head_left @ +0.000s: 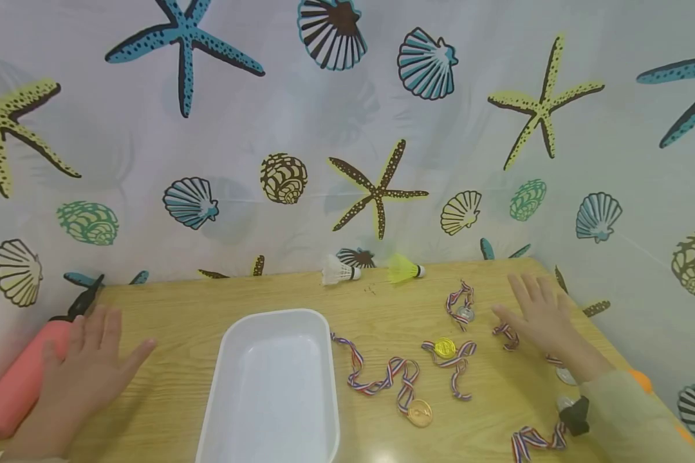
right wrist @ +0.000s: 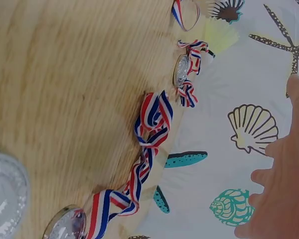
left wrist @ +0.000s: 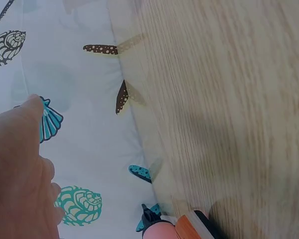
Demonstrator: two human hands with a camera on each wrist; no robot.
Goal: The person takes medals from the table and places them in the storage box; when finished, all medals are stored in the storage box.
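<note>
My left hand hovers over the left of the table with its fingers spread and nothing in it. Beside it lies a pink cylinder with a black end piece. On the right, my right hand is also held up, fingers straight and spread, holding nothing. Medals on striped ribbons lie around it: a silver one, a gold one and a bronze-coloured one. A striped ribbon lies crumpled below the right hand, partly hidden by it in the head view.
A white rectangular tray stands in the middle of the wooden table. At the back edge lie a white shuttlecock and a yellow shuttlecock. An orange object shows by the right sleeve. A patterned curtain hangs behind.
</note>
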